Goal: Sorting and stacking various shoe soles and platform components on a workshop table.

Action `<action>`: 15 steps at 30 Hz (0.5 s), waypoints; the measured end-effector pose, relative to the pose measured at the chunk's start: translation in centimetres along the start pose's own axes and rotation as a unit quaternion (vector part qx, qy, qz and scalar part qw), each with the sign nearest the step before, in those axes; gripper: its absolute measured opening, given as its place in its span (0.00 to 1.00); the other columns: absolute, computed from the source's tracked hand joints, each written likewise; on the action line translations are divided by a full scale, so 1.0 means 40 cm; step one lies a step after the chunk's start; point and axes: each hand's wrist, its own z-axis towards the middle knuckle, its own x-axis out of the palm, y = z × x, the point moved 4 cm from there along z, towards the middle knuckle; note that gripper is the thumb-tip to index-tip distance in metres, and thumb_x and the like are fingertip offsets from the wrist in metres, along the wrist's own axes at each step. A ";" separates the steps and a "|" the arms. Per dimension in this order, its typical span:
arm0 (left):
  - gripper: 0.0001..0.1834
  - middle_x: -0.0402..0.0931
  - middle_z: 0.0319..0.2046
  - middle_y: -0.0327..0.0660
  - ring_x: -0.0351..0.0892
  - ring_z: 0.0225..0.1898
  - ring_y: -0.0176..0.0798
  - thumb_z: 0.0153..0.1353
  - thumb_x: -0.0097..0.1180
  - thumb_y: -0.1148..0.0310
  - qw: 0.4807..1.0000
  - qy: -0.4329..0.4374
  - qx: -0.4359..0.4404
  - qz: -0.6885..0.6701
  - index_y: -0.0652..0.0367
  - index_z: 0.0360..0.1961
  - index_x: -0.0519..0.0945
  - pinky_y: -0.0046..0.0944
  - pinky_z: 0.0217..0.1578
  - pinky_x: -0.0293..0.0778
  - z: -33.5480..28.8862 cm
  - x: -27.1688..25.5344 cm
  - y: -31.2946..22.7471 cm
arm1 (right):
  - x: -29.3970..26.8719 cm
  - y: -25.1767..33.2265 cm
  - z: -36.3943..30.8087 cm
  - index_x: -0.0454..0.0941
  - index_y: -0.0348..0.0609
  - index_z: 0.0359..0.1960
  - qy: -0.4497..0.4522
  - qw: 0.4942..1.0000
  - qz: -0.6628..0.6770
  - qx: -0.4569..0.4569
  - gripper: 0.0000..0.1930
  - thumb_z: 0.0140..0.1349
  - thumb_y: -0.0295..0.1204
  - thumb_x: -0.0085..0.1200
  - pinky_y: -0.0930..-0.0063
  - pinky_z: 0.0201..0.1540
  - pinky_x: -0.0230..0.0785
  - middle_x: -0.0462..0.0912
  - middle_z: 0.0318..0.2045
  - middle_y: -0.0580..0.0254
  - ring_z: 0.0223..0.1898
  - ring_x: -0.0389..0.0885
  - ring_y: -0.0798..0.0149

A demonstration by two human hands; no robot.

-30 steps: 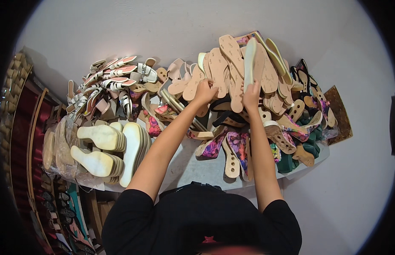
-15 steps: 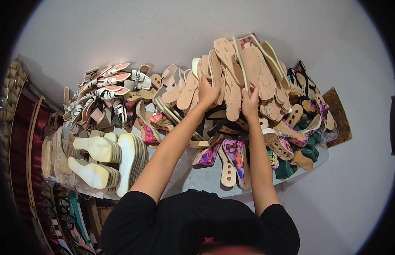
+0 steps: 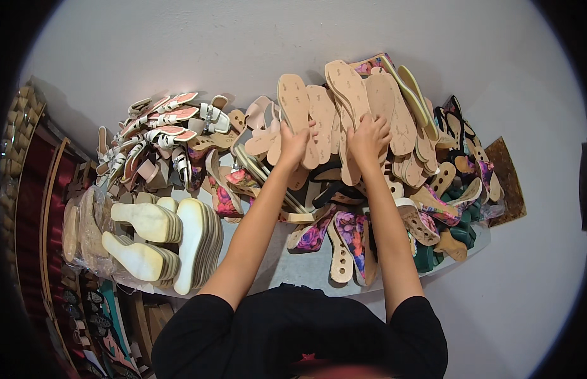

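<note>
Tan insoles with small dark printed marks stand and lean in a row on top of a heap of shoe parts. My left hand [image 3: 294, 145] is closed around the lower part of one tan insole [image 3: 294, 98], which is held upright at the row's left side. Over the middle of the row, my right hand [image 3: 369, 138] has its fingers curled at the lower part of another insole [image 3: 345, 85], the thumb on its near side. More insoles [image 3: 321, 104] lean between the hands, and others [image 3: 401, 120] are layered to the right.
White strappy sandals [image 3: 170, 120] are piled at the left. Nearer stand stacked cream soles [image 3: 198, 240] and plastic-wrapped soles [image 3: 91, 227]. Floral wedge heels [image 3: 351, 237] lie along the front edge, green shoe parts [image 3: 426, 258] at the right. A brown board [image 3: 507, 180] leans beyond the table's right end.
My left hand has moved slightly left and now holds an insole upright with its face toward me. The edge-on insole at my right hand has been laid back among the others.
</note>
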 end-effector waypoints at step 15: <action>0.16 0.76 0.36 0.48 0.79 0.30 0.43 0.63 0.42 0.72 0.997 -0.036 -0.041 -0.048 0.62 0.51 0.59 0.39 0.30 0.78 -0.049 -0.136 0.017 | 0.102 0.182 -0.095 0.63 0.34 0.47 0.265 0.962 0.007 -0.062 0.30 0.48 0.40 0.59 0.57 0.46 0.70 0.67 0.45 0.36 0.46 0.71 0.40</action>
